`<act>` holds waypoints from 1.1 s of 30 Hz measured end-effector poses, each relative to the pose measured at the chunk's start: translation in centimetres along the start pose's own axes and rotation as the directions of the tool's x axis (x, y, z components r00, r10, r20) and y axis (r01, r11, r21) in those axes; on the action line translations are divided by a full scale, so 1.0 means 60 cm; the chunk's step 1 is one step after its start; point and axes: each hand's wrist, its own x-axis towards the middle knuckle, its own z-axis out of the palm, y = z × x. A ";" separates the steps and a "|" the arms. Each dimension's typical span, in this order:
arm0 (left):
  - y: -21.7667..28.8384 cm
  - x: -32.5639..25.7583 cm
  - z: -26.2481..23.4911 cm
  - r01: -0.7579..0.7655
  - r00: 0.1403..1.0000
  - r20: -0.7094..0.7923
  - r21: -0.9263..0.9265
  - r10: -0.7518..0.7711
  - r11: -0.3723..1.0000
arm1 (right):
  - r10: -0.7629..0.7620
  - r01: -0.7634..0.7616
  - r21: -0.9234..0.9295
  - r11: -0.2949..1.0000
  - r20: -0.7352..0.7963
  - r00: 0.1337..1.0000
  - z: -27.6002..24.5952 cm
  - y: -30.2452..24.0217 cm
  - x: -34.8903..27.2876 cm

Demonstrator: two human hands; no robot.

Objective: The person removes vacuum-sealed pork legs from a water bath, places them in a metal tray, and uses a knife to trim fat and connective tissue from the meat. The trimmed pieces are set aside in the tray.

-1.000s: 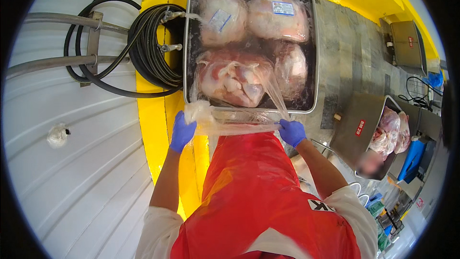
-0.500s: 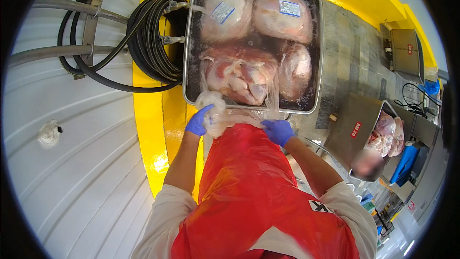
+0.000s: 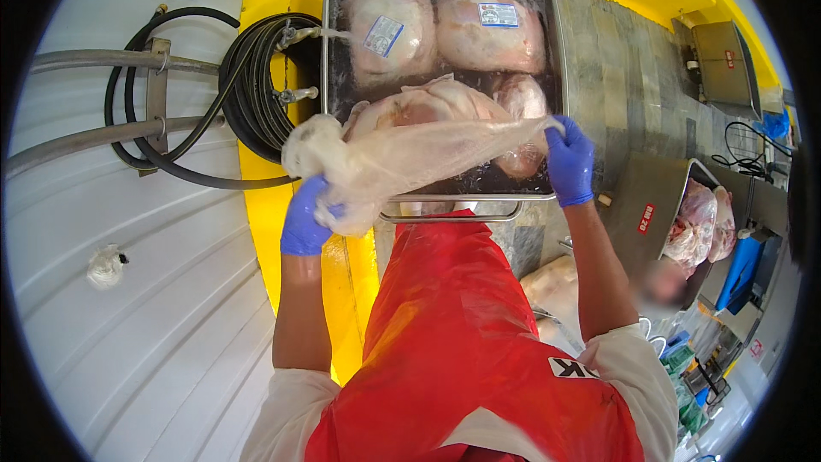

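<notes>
A sheet of clear plastic film is stretched between my gloved hands, over the near side of a metal tub. My left hand grips its bunched end beside the tub's near left corner. At the near right corner my right hand is closed on the other end, pulled into a narrow point. Behind the film, partly hidden by it, sits a large piece of meat in dark water. Two wrapped meat packs with labels, a left pack and a right pack, lie at the back; a smaller piece is at the right.
Two taps, a far tap and a near tap, stand at the tub's left; water runs from the far one. Next to them hangs a coiled black hose. A grey bin with meat stands on the right.
Both hands have risen and spread apart, the right one moving right and away from me. The film, bunched low near my apron before, is now drawn out across the tub's near side.
</notes>
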 end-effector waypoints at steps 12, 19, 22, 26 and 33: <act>-0.099 0.029 0.142 -0.352 0.882 0.442 0.847 0.161 -0.399 | 0.039 0.499 -0.426 0.755 0.789 0.614 0.204 0.066 -0.116; -0.186 0.150 0.171 -0.477 0.844 0.490 0.872 0.217 -0.112 | 0.102 -0.034 -0.118 0.992 0.642 0.760 0.127 -0.030 -0.033; -0.162 0.143 0.155 -0.344 0.927 0.261 0.879 0.271 0.329 | 0.062 -0.006 -0.094 0.996 0.608 0.792 0.134 -0.036 -0.073; -0.039 0.016 0.113 -0.311 0.933 0.105 0.715 0.343 0.626 | -0.257 0.418 -0.247 0.874 0.494 0.831 0.133 -0.014 -0.066; 0.106 -0.259 0.163 -0.227 0.974 0.162 0.693 0.159 0.685 | -0.207 0.641 -0.462 0.613 0.689 0.695 0.222 0.067 -0.020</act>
